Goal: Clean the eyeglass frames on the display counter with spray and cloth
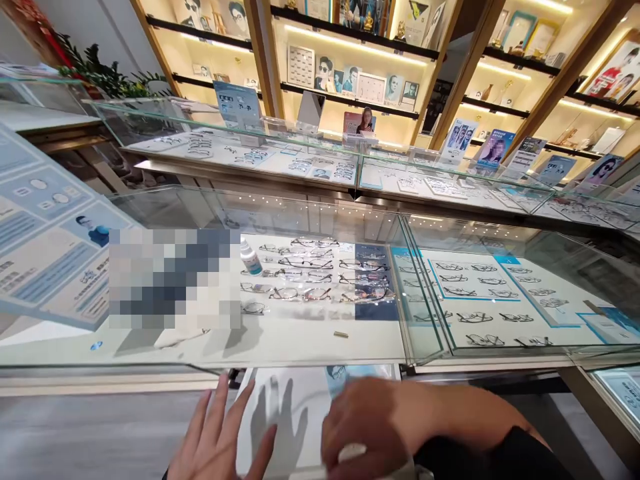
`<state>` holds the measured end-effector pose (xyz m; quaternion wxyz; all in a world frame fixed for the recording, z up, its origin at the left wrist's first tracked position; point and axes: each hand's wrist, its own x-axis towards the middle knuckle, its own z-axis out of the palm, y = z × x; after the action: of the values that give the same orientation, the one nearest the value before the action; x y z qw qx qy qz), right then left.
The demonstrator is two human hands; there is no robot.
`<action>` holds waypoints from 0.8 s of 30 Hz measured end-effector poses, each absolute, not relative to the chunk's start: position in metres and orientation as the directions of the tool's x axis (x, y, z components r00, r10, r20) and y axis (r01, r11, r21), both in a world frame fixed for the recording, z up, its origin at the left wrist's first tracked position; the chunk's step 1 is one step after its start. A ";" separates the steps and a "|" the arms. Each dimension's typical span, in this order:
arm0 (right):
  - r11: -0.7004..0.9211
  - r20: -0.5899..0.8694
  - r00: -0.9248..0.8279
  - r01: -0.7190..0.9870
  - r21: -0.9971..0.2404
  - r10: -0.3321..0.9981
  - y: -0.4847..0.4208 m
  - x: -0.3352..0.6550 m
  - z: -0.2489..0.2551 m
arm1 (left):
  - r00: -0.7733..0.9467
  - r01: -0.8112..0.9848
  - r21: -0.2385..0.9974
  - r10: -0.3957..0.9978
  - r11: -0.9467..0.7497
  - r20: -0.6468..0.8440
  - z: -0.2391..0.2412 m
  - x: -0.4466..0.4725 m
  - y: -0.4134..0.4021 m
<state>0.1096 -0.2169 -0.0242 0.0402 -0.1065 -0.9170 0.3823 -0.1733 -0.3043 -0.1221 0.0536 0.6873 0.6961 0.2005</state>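
Observation:
My left hand [220, 437] hovers at the bottom centre with its fingers spread, holding nothing. Its shadow falls on a white surface [313, 403], perhaps an open drawer, at the counter's near edge. To the right, my right hand [363, 423] is curled closed and blurred. A small whitish patch [353, 453] shows at its fingers, but what they hold is hidden. Past the hands is a glass display case [295, 350] with rows of eyeglasses [317, 293] inside. A small white and blue bottle [251, 259] and a short brass-coloured piece [341, 335] are seen at the case.
A large blue and white printed board [45, 240] leans at the left, beside a pixelated block [175, 280]. More eyeglasses [475, 317] lie in the right-hand case. Another glass counter [320, 157] stands behind, before lit shelves [350, 57] with pictures. A plant [103, 70] is at the far left.

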 end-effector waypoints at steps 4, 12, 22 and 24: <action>0.693 0.114 -0.727 0.578 -0.430 0.678 -0.160 0.142 0.035 | -0.085 0.937 0.350 0.977 0.012 0.194 -0.114 -0.162 -0.307; 0.591 -0.039 -0.591 0.806 0.010 0.806 -0.027 0.167 0.005 | -0.121 0.930 0.366 0.972 0.041 0.199 -0.111 -0.156 -0.312; 0.490 0.038 -0.489 0.872 -0.016 0.872 -0.021 0.155 -0.014 | -0.136 0.903 0.423 0.983 0.073 0.120 -0.095 -0.150 -0.322; 0.475 0.073 -0.472 0.879 -0.032 0.878 -0.026 0.157 -0.006 | -0.126 0.906 0.418 0.983 0.060 0.132 -0.095 -0.150 -0.323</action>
<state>0.1574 -0.0262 -0.0056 0.0396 -0.5122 -0.8579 -0.0050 -0.1497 -0.3232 -0.0947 0.0939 0.6544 0.7218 0.2046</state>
